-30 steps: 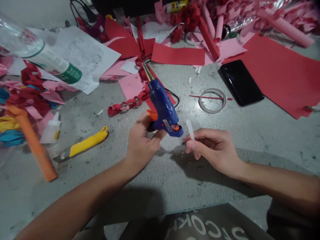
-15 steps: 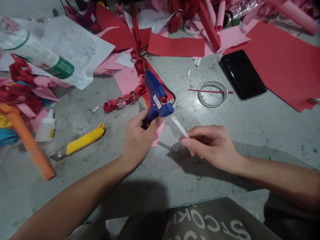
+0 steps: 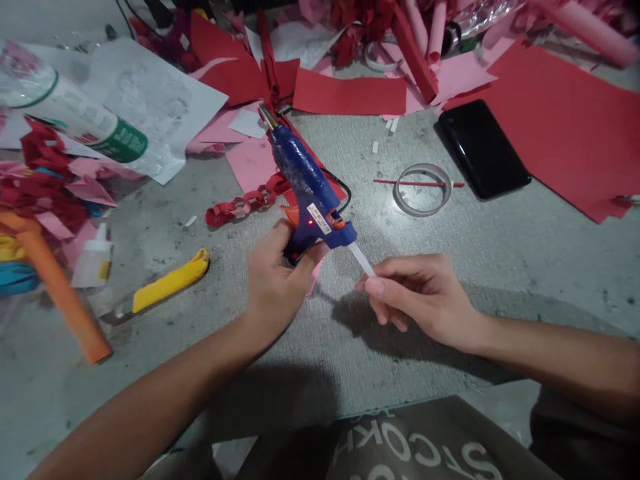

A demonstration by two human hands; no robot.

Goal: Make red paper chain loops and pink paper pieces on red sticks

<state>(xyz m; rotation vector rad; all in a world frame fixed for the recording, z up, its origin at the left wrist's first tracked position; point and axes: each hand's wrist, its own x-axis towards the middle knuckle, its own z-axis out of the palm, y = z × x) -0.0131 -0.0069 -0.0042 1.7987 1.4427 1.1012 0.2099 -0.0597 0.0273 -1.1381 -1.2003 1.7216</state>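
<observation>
glossy blue glue gun (image 3: 306, 177) in left fingers (image 3: 295, 250), translucent rod (image 3: 361, 259) pinched by right fingers (image 3: 373, 283), grey textured table (image 3: 280, 300)

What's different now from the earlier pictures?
The white glue stick, apart from the glue gun before, has moved left, and its far end now meets the gun's back end. Nothing was newly gripped or let go: the left hand still holds the gun, the right hand the stick. The phone and bottle stayed put.
</observation>
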